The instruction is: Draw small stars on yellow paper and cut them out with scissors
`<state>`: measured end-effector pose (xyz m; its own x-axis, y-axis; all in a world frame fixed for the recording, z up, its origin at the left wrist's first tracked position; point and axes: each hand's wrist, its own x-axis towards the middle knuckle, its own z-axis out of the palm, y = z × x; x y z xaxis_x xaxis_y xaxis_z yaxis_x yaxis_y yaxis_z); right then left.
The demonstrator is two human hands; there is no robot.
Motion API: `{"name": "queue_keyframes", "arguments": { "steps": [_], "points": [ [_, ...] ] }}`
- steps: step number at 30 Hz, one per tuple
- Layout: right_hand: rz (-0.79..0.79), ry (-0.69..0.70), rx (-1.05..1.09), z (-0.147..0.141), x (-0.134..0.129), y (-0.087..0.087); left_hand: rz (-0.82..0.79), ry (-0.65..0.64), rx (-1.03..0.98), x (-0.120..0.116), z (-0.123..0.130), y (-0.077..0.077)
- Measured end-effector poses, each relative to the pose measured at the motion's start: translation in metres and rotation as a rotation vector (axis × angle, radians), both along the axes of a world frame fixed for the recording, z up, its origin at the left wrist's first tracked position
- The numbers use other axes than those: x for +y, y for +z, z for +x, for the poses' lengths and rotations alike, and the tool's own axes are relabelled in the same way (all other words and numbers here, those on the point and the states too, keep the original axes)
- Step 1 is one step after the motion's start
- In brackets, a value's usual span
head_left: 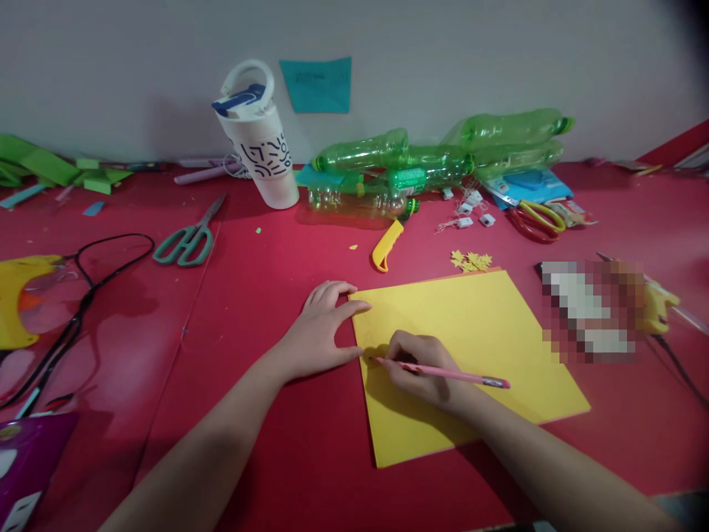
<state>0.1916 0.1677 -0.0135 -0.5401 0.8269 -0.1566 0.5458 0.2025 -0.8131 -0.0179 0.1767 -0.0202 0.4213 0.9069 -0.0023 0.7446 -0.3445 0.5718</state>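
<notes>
A yellow sheet of paper [487, 332] lies at a slant on the red table, with an orange edge showing beneath its top side. My right hand [424, 366] rests on its left part, fingers closed round a pink pencil [465, 375]. The pencil's tip touches the paper near the left edge, and its eraser end points right. Spread fingers of my left hand [321, 329] reach the sheet's left edge, with the fingertips on or beside it; nothing is in that hand. Faint marks show near the pencil tip.
Behind the sheet are small yellow cutouts [470, 261], a yellow cutter [388, 245], green bottles [410, 166] and red-yellow scissors [535, 222]. A white tumbler [263, 155] and green-handled scissors [185, 244] stand back left. Black cable [83, 303] lies left, a yellow glue gun [656, 307] right.
</notes>
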Motion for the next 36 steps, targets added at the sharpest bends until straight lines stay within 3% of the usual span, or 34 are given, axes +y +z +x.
{"name": "queue_keyframes", "arguments": {
  "steps": [16, 23, 30, 36],
  "points": [
    [0.052, -0.099, 0.083, -0.001, -0.002, -0.007, 0.001, 0.003, 0.004, -0.001, 0.000, 0.000],
    [0.033, -0.098, 0.046, -0.002, -0.001, -0.002, 0.001, 0.014, -0.006, 0.000, 0.001, -0.001],
    [0.092, -0.079, 0.010, 0.000, -0.003, -0.013, 0.002, 0.009, 0.005, 0.000, 0.001, -0.001],
    [0.054, -0.068, -0.018, 0.003, -0.004, -0.017, 0.016, 0.004, 0.014, 0.001, 0.001, -0.002]
  ]
}}
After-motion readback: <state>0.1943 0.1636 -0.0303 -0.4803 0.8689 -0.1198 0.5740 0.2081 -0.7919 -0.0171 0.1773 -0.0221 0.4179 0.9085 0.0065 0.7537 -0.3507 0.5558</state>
